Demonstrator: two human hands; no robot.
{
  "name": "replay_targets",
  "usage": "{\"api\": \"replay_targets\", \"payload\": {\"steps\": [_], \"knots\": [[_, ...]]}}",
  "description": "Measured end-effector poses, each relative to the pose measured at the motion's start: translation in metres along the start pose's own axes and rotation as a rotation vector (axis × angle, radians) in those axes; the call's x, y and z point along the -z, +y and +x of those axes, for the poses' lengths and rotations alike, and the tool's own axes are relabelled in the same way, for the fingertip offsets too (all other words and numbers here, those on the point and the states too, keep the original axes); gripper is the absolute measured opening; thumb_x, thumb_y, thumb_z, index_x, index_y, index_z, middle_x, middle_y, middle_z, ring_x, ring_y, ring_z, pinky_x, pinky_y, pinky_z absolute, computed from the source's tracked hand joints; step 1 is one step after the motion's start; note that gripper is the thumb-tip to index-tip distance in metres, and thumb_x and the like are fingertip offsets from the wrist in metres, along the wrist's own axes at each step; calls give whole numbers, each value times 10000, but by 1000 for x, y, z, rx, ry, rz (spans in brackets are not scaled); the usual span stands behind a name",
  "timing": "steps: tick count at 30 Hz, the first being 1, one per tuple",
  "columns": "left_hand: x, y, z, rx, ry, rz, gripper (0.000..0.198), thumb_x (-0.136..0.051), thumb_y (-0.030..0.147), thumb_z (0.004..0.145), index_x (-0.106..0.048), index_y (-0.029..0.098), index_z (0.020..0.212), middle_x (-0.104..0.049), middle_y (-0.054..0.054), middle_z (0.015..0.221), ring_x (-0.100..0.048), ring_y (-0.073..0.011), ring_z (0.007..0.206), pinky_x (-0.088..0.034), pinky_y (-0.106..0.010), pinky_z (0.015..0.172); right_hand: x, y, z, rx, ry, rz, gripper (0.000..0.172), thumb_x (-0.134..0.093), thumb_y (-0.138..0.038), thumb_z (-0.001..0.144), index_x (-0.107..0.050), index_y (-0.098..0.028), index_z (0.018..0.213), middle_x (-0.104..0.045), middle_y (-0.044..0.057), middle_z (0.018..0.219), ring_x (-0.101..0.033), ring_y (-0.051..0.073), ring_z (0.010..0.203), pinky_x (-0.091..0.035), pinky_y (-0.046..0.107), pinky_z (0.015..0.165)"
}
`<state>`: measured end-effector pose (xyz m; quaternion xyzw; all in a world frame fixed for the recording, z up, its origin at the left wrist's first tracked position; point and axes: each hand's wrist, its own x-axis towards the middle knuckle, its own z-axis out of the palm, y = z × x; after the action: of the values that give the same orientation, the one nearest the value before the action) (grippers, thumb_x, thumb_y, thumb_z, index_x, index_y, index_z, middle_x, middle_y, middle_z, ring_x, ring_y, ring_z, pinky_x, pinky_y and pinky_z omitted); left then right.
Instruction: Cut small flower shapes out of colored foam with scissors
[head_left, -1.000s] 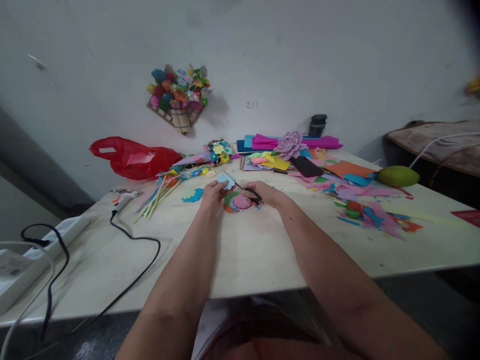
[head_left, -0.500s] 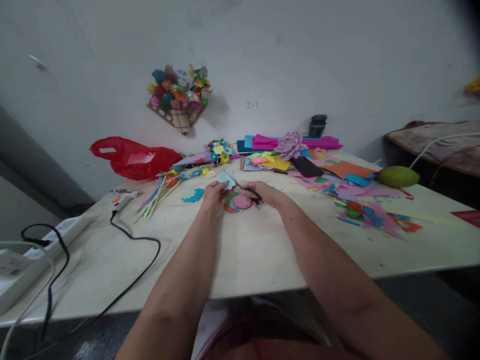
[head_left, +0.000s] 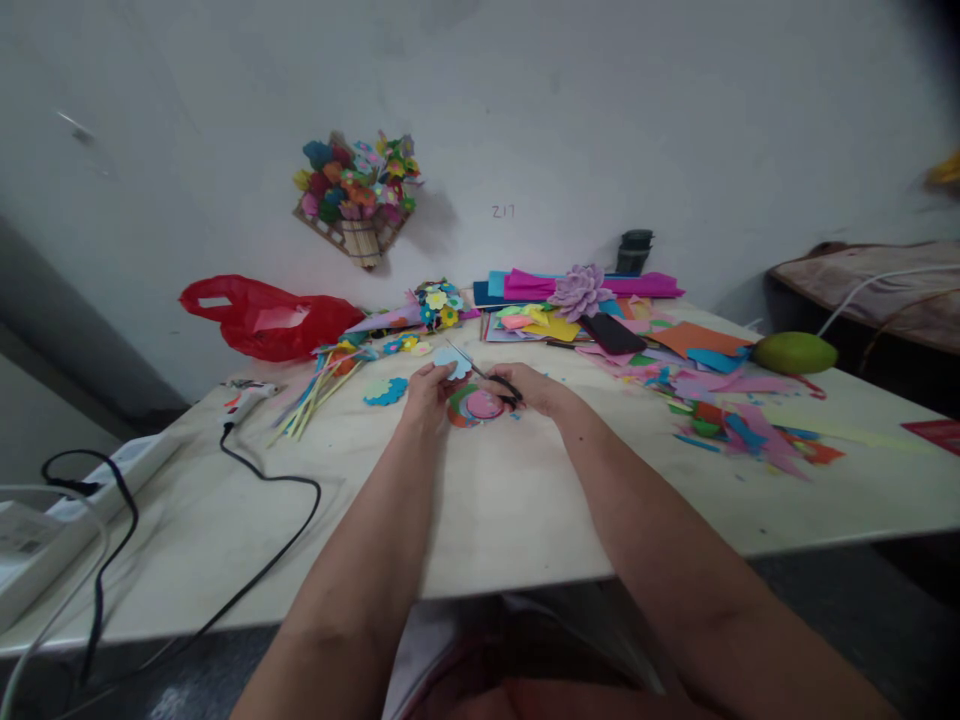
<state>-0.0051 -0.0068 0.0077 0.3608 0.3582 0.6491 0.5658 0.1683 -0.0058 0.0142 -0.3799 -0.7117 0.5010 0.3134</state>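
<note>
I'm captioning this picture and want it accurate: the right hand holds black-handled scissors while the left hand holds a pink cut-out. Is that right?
Not quite: the cut-out in the left hand is pale blue, not pink, as the head view shows. The right hand does hold black-handled scissors.

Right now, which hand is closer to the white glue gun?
Left. The left hand, holding a light-blue piece, is right of the glue gun; the right hand, gripping scissors, is farther right.

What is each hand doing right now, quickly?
Left hand: closed, fingers pinching a light blue paper piece.
Right hand: closed around the black handles of the scissors.
</note>
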Motion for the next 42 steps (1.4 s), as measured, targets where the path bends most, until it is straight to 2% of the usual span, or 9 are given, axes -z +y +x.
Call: {"api": "replay_targets", "payload": {"steps": [11,19,27,35,42], "knots": [[-2,-3,-1,-8,-51,-11,133,-672,164,575,-583,145,672,-647,-39,691,-635,-145,651,-524,-255,619,-2,-2,1,-3,33,46,261,-602,-397,770,-551,-144,806,-531,-34,498,-437,55,369,-254,156,326],[-4,-3,-4,0,-92,-26,183,-699,149,537,-536,152,620,-627,-38,681,-638,-167,715,-513,-259,639,-3,0,3,19,39,64,257,-615,-389,759,-546,-146,803,-535,-36,503,-454,61,391,-238,158,325],[-6,-3,-5,5,-77,-19,254,-734,157,490,-490,160,559,-576,-1,600,-614,-149,666,-485,-248,612,-4,-1,2,19,64,74,248,-609,-373,748,-551,-143,816,-541,-39,509,-440,57,388,-242,159,335],[-7,-5,-6,-8,-79,19,236,-763,209,456,-571,155,583,-656,-46,709,-616,-160,674,-482,-254,609,-5,-1,3,-6,74,103,245,-593,-371,769,-555,-141,844,-537,-38,488,-437,66,374,-225,170,324],[-11,-8,-5,-81,-22,62,218,-760,219,455,-577,154,553,-621,-22,641,-583,-125,612,-470,-244,603,-6,2,4,17,75,143,224,-604,-354,771,-543,-140,793,-560,-27,519,-468,65,374,-240,159,305]]}}
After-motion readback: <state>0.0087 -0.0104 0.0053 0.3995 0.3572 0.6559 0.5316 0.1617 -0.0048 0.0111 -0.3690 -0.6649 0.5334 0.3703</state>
